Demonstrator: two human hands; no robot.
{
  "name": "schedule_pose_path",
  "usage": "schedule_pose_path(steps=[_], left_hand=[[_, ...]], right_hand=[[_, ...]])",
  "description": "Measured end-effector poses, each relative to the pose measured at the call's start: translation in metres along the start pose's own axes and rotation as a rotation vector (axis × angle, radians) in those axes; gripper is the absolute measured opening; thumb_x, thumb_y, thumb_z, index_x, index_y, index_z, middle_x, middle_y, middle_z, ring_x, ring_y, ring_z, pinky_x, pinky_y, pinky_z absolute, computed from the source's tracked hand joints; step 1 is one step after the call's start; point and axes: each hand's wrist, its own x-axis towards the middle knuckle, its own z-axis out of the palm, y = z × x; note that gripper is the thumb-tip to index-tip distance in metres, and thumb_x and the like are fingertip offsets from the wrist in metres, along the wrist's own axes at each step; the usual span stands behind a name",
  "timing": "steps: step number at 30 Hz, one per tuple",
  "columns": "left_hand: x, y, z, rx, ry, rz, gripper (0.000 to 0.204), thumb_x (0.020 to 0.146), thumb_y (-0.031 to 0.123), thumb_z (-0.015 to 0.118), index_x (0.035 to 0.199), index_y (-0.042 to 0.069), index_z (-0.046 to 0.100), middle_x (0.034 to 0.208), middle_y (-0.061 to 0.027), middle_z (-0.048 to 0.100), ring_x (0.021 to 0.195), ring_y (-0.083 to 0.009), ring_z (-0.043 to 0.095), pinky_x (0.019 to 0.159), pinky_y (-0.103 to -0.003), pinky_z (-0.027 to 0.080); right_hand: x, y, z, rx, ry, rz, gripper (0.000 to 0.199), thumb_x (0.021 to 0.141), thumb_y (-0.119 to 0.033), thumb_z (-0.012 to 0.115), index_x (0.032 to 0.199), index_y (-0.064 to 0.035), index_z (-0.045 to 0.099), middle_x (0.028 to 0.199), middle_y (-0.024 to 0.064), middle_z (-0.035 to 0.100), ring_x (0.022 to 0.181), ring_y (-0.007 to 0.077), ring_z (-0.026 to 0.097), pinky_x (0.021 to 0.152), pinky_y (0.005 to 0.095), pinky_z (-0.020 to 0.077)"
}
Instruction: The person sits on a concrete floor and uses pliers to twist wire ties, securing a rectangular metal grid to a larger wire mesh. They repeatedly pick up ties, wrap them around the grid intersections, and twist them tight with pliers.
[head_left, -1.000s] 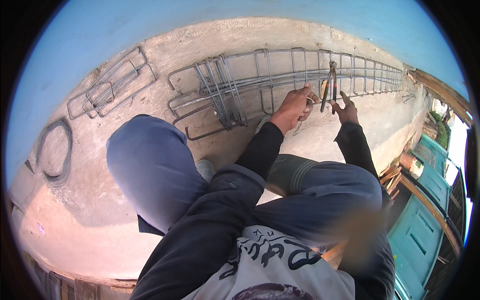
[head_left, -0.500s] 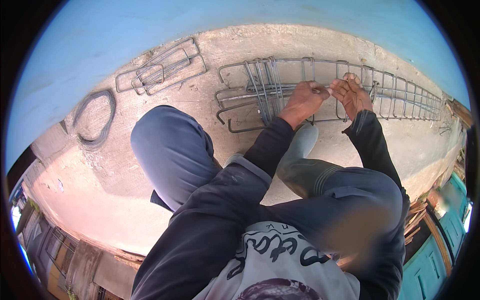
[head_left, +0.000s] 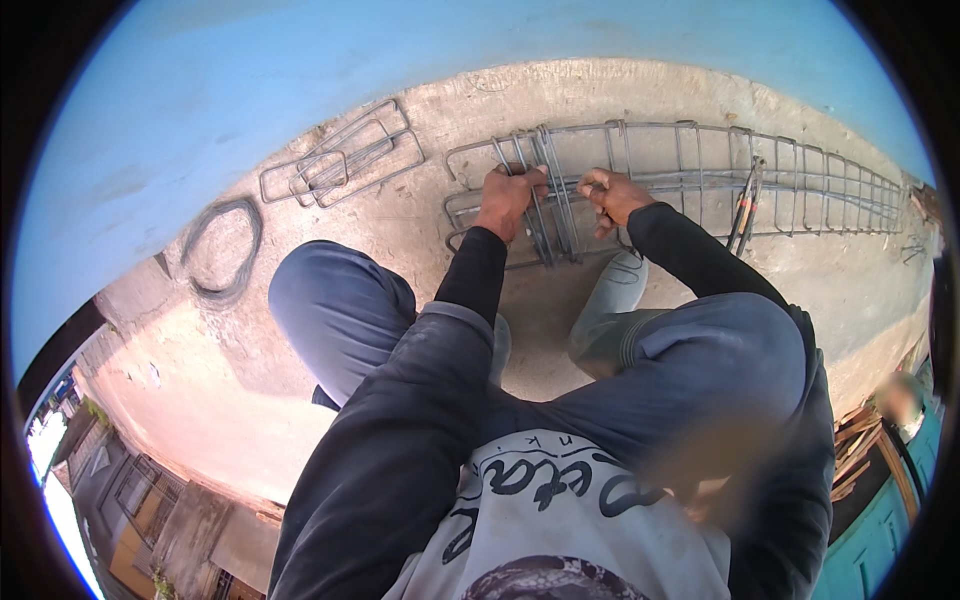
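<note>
Concrete floor, rebar cage, long axis running left to right

Illumination: bright daylight. Concrete floor — sunlit at lower left, shaded around the middle. White area at left rim: overexposed. Blue wall: lower edge bowed by fisheye distortion. Brown patch, lower right: blurred. Corners: black.

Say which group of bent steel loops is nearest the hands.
The tight bunch at the left end of the steel cage, by the left hand and right hand; the other group lies loosely spread, farther left.
</note>
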Motion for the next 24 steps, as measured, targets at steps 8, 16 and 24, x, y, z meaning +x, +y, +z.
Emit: schedule_pose_path(steps=[8,16,24], left_hand=[[0.015,-0.009,0.001,-0.034,-0.079,-0.001,0.023,0.095,0.018,0.067,0.101,-0.004,0.066,0.084,-0.0075,0.068,0.064,-0.0139,0.059,0.058,-0.028,0.048],[0.003,0.004,-0.016,-0.069,-0.024,-0.044,0.029,0.101,0.026,0.058,0.099,-0.002,0.065,0.082,-0.0081,0.067,0.067,-0.0161,0.063,0.064,-0.031,0.057],[0.014,0.027,-0.033,0.217,-0.149,-0.148,0.031,0.100,0.025,0.059,0.101,-0.006,0.062,0.088,-0.0139,0.068,0.071,-0.0233,0.069,0.066,-0.034,0.061]], right_hand=[[0.013,0.001,0.006,-0.010,-0.048,0.021,0.034,0.105,-0.026,0.049,0.129,-0.0033,0.056,0.070,0.0003,0.043,0.054,0.0118,0.050,0.061,0.0373,0.0606],[0.013,0.006,-0.006,0.140,-0.066,0.052,0.033,0.099,-0.025,0.056,0.124,-0.0037,0.060,0.071,0.0011,0.045,0.053,0.0144,0.054,0.055,0.0337,0.0565],[-0.005,-0.026,0.016,-0.312,-0.043,-0.004,0.043,0.090,-0.019,0.064,0.131,-0.0042,0.059,0.086,0.0108,0.064,0.065,0.0174,0.057,0.055,0.0341,0.0505]])
